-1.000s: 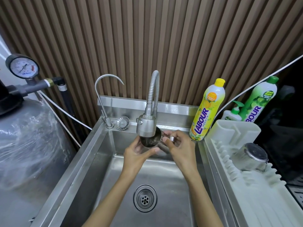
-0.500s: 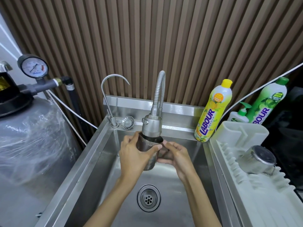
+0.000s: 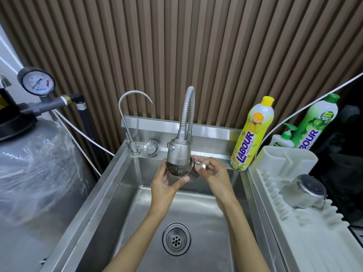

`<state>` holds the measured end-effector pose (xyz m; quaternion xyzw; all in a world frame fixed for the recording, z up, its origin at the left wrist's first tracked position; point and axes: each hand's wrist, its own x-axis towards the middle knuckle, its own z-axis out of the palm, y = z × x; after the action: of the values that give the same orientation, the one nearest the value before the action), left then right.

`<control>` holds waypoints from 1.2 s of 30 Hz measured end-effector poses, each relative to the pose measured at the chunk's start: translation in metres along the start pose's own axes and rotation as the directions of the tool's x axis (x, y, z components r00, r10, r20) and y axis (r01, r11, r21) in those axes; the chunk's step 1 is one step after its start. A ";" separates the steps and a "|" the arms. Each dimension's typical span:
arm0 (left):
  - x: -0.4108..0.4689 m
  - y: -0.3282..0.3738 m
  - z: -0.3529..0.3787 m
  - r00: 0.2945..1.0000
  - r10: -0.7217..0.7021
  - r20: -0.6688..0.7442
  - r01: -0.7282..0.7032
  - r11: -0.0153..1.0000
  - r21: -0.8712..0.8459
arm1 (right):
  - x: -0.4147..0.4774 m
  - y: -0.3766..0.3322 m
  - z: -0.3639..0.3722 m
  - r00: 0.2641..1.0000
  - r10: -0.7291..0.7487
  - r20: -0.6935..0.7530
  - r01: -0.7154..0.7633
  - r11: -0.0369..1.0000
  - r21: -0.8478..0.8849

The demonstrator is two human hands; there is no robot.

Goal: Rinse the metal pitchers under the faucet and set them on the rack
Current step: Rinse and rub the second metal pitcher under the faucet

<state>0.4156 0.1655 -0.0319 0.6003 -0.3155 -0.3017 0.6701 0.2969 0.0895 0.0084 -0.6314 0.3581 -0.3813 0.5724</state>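
Observation:
A small metal pitcher [image 3: 179,169] is held right under the spray head of the flexible faucet [image 3: 179,149], its mouth tilted toward me with water inside. My left hand [image 3: 166,185] cups the pitcher's body from below and the left. My right hand [image 3: 211,169] pinches its handle on the right side. A second metal pitcher [image 3: 303,191] lies upside down on the white drying rack [image 3: 306,238] at the right of the sink [image 3: 110,193].
A thin curved tap [image 3: 128,118] and a loose strainer [image 3: 150,148] sit at the sink's back left. Yellow [image 3: 253,132] and green soap bottles [image 3: 314,122] and a pump bottle stand behind the rack. A wrapped tank with a gauge [image 3: 37,81] fills the left. The drain [image 3: 176,239] lies below my arms.
The pitcher has tilted so that its mouth faces me again under the spray head. My left hand has slid from its side to beneath it. My right hand moved up to the handle.

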 end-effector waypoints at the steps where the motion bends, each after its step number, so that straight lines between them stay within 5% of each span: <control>1: 0.000 0.000 -0.002 0.999 0.039 -0.019 -0.038 0.998 0.041 | 0.002 0.006 0.001 0.999 0.027 0.028 -0.029 0.996 0.081; 4: 0.000 0.006 -0.007 0.980 0.196 -0.020 -0.185 0.950 0.252 | 0.002 0.026 0.007 0.987 0.133 0.089 -0.157 0.912 0.379; 7: -0.003 0.021 -0.010 0.961 0.273 -0.033 -0.238 0.887 0.395 | -0.001 0.034 0.010 0.968 0.207 0.142 -0.249 0.855 0.454; 13: -0.008 0.025 -0.014 0.971 0.211 -0.113 -0.129 0.860 0.493 | -0.006 0.005 0.006 0.962 0.260 -0.079 -0.253 0.964 0.082; 17: -0.012 0.015 -0.011 0.999 0.043 -0.029 -0.031 0.943 0.332 | -0.007 -0.009 -0.001 0.976 0.086 -0.200 -0.144 0.945 -0.294; 19: -0.014 0.010 -0.005 1.000 0.004 0.030 -0.012 0.963 0.268 | -0.009 -0.012 0.000 0.982 -0.006 -0.187 -0.062 0.934 -0.351; 24: -0.005 0.003 0.006 0.999 0.018 -0.047 -0.014 0.996 0.087 | -0.004 -0.004 0.000 0.992 0.015 -0.123 -0.015 1.000 -0.004; 27: 0.001 0.016 0.001 0.988 0.126 -0.087 -0.102 0.966 0.239 | 0.000 0.012 0.003 0.986 0.164 -0.003 -0.151 0.911 0.383; 29: 0.000 0.029 -0.004 0.975 0.209 -0.078 -0.163 0.907 0.388 | -0.003 0.018 0.008 0.967 0.245 0.076 -0.250 0.833 0.493; 33: -0.004 0.038 -0.020 0.988 0.140 -0.064 -0.087 0.848 0.524 | -0.010 0.014 0.017 0.938 0.340 0.072 -0.344 0.876 0.337; 36: -0.009 0.018 -0.042 0.984 -0.146 0.104 0.116 0.960 0.255 | -0.011 0.010 0.023 0.961 0.258 -0.097 -0.260 0.966 -0.004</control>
<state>0.4434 0.2004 -0.0177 0.6794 -0.3505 -0.3398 0.5478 0.3120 0.1089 -0.0032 -0.5648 0.4679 -0.3300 0.5943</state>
